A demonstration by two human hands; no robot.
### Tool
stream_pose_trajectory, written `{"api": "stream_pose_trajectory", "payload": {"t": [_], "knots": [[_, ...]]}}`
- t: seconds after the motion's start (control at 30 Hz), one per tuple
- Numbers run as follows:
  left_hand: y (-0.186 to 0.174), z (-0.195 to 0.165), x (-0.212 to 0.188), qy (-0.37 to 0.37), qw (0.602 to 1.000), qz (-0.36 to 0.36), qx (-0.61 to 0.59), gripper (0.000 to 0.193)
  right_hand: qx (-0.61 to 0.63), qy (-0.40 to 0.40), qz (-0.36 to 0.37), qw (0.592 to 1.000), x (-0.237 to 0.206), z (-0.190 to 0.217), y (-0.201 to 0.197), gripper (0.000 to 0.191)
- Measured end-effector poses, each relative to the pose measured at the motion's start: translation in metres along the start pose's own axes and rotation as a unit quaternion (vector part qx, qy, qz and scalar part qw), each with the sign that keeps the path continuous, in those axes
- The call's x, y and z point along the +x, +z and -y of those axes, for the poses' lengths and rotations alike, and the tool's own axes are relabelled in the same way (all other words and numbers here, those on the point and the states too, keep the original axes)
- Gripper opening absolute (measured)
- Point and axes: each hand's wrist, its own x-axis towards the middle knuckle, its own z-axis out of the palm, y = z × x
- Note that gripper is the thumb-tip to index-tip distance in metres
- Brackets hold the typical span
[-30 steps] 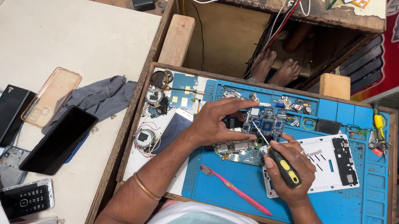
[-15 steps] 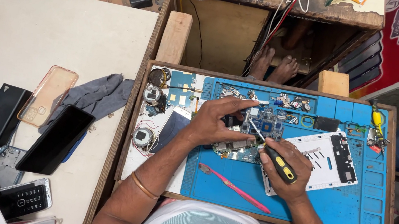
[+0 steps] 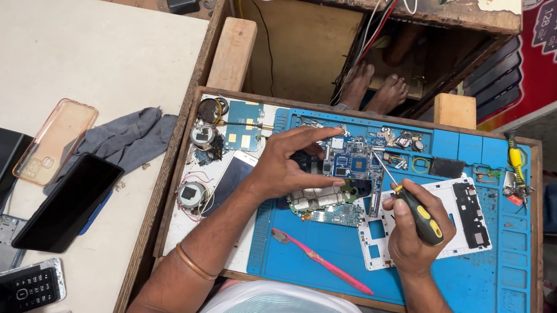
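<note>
On the blue mat (image 3: 490,292), the left hand (image 3: 287,168) should press the circuit board (image 3: 343,179) flat while the right hand (image 3: 412,231), its grip closed tight around the screwdriver (image 3: 409,202), keeps the tip straight.

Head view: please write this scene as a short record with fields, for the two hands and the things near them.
surface: blue mat on a wooden tray
left hand: presses on the circuit board, fingers spread
right hand: holds a screwdriver with a black and yellow handle, tip on the circuit board
beside right hand: white frame, partly under the hand
in front of the hands: pink tool lying on the mat
left table: dark phone, clear case, grey cloth
</note>
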Motion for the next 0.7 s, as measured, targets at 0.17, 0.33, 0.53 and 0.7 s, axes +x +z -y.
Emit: {"api": "stream_pose_trajectory", "payload": {"t": [0.17,0.33,0.53,0.7], "knots": [[0.0,0.003,-0.001,0.001,1.0,-0.009,-0.012,0.083,0.029,0.008,-0.023,0.999,0.004,0.002,0.001,0.03],[0.0,0.006,-0.001,0.02,0.999,-0.023,-0.02,0.083,0.104,0.069,-0.074,0.989,0.014,0.002,0.003,0.03],[0.005,0.003,-0.002,-0.021,0.999,0.001,-0.031,0.083,0.098,0.167,0.016,0.981,0.014,0.009,0.01,0.038],[0.008,0.009,-0.003,-0.062,0.988,0.04,-0.135,0.084,0.071,0.184,0.011,0.98,0.015,0.012,0.013,0.038]]}}
